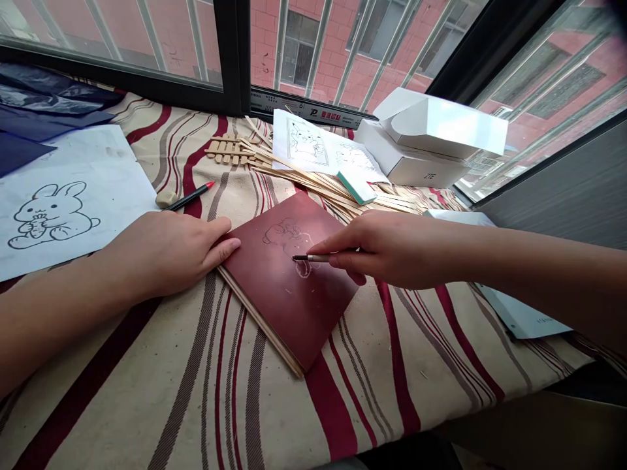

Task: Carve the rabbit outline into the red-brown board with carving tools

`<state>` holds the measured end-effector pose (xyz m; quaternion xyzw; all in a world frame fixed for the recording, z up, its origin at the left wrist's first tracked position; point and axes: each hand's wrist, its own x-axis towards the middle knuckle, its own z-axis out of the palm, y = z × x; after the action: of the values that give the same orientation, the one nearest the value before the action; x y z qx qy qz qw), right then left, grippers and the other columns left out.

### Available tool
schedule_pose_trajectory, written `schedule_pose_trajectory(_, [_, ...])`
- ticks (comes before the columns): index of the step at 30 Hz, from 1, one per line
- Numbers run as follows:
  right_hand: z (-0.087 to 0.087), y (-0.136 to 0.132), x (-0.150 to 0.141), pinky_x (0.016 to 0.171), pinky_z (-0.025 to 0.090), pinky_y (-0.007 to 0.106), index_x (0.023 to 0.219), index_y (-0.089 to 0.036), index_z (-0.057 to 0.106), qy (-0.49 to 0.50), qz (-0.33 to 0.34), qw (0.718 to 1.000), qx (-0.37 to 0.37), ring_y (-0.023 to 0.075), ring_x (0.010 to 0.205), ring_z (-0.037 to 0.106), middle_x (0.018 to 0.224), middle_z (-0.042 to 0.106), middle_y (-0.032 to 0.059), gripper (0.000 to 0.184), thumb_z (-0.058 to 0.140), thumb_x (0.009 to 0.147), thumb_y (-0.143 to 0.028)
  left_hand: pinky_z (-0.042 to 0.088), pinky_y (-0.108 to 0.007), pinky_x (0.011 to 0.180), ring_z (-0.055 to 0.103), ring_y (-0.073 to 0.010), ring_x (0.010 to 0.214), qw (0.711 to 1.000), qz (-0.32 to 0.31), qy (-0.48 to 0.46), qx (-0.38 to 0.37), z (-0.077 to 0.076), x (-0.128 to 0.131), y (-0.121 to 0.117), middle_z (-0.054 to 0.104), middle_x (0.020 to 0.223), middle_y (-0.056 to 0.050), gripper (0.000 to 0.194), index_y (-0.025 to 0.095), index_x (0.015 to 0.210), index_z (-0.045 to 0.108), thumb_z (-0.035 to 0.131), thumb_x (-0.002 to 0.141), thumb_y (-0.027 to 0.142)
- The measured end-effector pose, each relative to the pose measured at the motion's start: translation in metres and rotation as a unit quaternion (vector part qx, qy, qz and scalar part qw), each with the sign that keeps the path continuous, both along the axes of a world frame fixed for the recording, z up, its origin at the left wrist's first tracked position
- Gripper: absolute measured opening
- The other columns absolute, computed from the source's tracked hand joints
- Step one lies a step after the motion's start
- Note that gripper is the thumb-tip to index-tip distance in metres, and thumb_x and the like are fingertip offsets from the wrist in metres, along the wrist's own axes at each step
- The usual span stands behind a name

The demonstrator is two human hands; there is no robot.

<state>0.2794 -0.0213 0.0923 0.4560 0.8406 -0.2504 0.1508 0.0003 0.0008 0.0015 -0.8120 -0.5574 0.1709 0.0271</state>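
Observation:
A dark red square board (289,313) with pale layered edges lies at an angle on the striped cloth. On it is a rabbit drawing (281,230), partly in dark lines and partly in pale scratched lines. My left hand (169,251) grips the board's left corner, thumb on top and the other fingers partly hidden. In my right hand (386,251) a slim pen-like carving tool (313,258) is pinched, its dark tip at the drawing. Left of the board, a white paper (110,176) bears a larger rabbit drawing. A black marker with a red end (191,196) lies beside an eraser-like lump (166,198).
Thin wooden strips (304,173) and a small stick fence (229,149) lie behind the board. Near them are printed sheets (313,140), a green-and-white block (356,187) and white boxes (416,156). Dark blue plastic (49,98) lies far left; a pale flat packet (524,313) is right.

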Motion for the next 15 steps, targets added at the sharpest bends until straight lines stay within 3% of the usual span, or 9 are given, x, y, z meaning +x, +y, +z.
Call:
schedule_pose_trajectory(4, [0.001, -0.001, -0.003, 0.064, 0.043, 0.031, 0.132, -0.027, 0.081, -0.012, 0.017, 0.999, 0.024, 0.0157, 0.061, 0.062, 0.081, 0.079, 0.0044, 0.042, 0.048, 0.106, -0.032, 0.053, -0.046, 0.069, 0.074, -0.0396, 0.080, 1.000, 0.020, 0.017, 0.000, 0.002, -0.003, -0.002, 0.073, 0.082, -0.010, 0.057, 0.027, 0.098, 0.064, 0.019, 0.102, 0.062])
schedule_pose_trajectory(9, [0.002, -0.001, -0.010, 0.066, 0.045, 0.031, 0.130, -0.029, 0.082, -0.045, 0.039, 0.997, 0.047, 0.0192, 0.078, 0.070, 0.105, 0.083, 0.0068, 0.041, 0.049, 0.106, -0.030, 0.055, -0.050, 0.079, 0.074, -0.0388, 0.079, 0.998, 0.043, 0.035, -0.006, 0.008, -0.008, -0.007, 0.069, 0.072, -0.007, 0.054, 0.029, 0.096, 0.071, 0.031, 0.100, 0.066])
schedule_pose_trajectory(15, [0.004, -0.004, -0.022, 0.065, 0.049, 0.034, 0.124, -0.030, 0.084, -0.081, 0.019, 0.995, 0.053, 0.0236, 0.077, 0.072, 0.101, 0.083, 0.0086, 0.038, 0.053, 0.103, -0.033, 0.054, -0.046, 0.074, 0.071, -0.0347, 0.075, 1.000, 0.022, 0.021, 0.000, 0.006, -0.013, -0.014, 0.071, 0.079, -0.006, 0.057, 0.030, 0.098, 0.066, 0.026, 0.097, 0.071])
